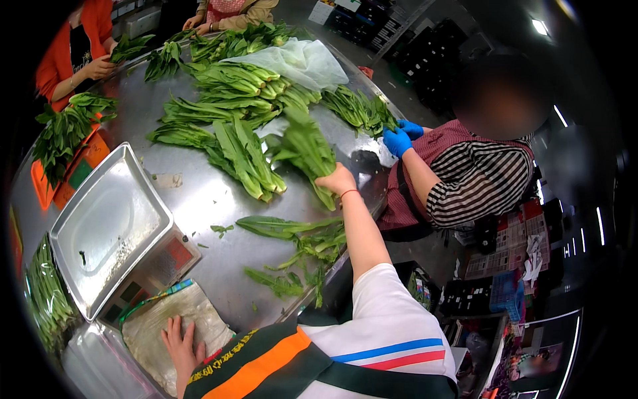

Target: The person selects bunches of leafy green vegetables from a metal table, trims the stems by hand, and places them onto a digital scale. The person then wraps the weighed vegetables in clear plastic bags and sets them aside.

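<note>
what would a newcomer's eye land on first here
Probably the leafy green bunch in the right hand, near the picture's middle. Beyond it, more greens lie heaped on the metal table, and a co-worker's blue gloves stand out at right. The shiny tray catches the eye at left.

The desk [199, 216] is showing smooth, glossy metal, scattering soft reflections. A shallow rectangular tray [109, 219] is gleaming in shiny metal. Thin, translucent plastic film [302, 63] is looking crinkled, with a faint sheen. Leafy greens [246, 156] are showing ribbed leaves and smoother stems. Blue gloves [397, 141] are appearing smooth and rubbery; a white sleeve [389, 316] is looking like matt cloth.
</note>
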